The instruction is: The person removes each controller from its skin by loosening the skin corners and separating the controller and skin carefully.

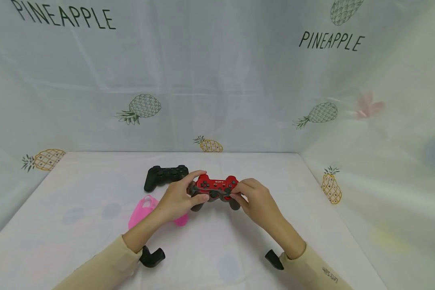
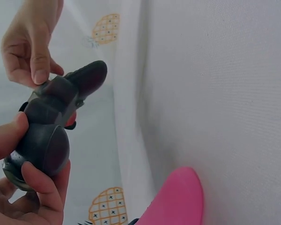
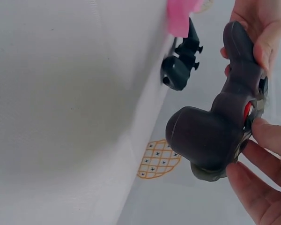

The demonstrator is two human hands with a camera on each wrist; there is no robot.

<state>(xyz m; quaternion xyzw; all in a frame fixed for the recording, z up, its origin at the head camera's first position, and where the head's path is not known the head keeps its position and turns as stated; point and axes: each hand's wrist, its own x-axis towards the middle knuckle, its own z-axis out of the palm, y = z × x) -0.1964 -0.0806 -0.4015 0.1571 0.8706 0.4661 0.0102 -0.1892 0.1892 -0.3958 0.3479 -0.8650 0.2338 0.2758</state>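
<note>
Above the white table, both hands hold a red game controller marked SONY. A dark, flexible cover wraps its underside and grips, while the red face shows in the head view. My left hand grips the left end, thumb in front and fingers behind. At the right end my right hand pinches the cover's edge between thumb and fingers. Just behind the left hand lies a black game controller. A pink, rubbery-looking piece with openings lies under the left forearm, which hides part of it.
The white table meets a white pineapple-print sheet at its back edge, and the sheet also hangs at the sides. Black curved pieces stick out at both wrists beside the beige sleeves.
</note>
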